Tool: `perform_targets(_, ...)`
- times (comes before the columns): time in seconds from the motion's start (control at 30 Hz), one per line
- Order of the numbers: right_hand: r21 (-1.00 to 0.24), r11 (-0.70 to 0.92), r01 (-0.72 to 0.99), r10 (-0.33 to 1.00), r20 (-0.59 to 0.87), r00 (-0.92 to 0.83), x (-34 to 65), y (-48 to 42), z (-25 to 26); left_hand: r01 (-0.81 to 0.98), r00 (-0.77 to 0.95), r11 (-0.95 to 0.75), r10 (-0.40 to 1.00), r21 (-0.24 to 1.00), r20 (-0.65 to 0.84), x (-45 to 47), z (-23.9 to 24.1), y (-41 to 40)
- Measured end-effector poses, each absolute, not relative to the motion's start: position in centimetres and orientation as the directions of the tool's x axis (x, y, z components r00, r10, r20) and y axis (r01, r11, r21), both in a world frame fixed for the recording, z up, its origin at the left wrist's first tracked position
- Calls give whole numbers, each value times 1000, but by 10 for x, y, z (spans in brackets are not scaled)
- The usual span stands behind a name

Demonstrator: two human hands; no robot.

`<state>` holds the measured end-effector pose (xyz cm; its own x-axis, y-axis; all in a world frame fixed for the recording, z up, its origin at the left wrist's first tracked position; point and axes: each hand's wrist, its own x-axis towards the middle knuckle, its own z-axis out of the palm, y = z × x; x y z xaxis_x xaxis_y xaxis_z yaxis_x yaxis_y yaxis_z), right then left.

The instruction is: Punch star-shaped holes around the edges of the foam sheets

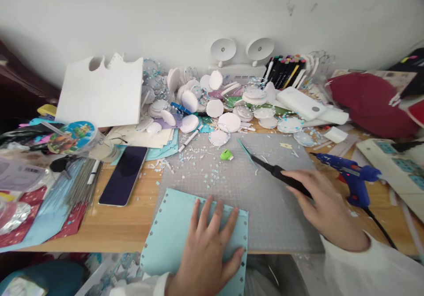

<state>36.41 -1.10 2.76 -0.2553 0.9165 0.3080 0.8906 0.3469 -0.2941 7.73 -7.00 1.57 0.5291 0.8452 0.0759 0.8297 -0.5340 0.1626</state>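
My left hand (pixel 208 247) lies flat with fingers spread on a light blue sheet (pixel 168 234) with punched star edges, at the near edge of a grey cutting mat (pixel 265 199). My right hand (pixel 326 207) is closed around the black handle of a craft knife (pixel 274 171), whose tip points up and left over the mat. A thin teal strip (pixel 247 152) lies by the knife's tip. A small green object (pixel 226 155) sits on the mat further back.
A blue glue gun (pixel 351 174) lies right of my right hand. A black phone (pixel 124 175) rests left of the mat. White foam discs (pixel 215 108), markers (pixel 285 70), a white board (pixel 102 90) and a red cloth (pixel 371 104) crowd the back.
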Motion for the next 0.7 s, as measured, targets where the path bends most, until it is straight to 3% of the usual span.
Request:
perform_targets(0.2,-342,501,795,861,106,-497,386,-49,47,827,535,-534,843,177,47,79,13,-69)
perform_targets(0.37,-389,538,748,804,-30,-594,380,-51,42,825,532,-535,844,180,69,79,12,-70)
perform_targets(0.7,-362,550,753,818,48,-573,373,-34,35,822,538,-537,841,190,55,79,14,-69)
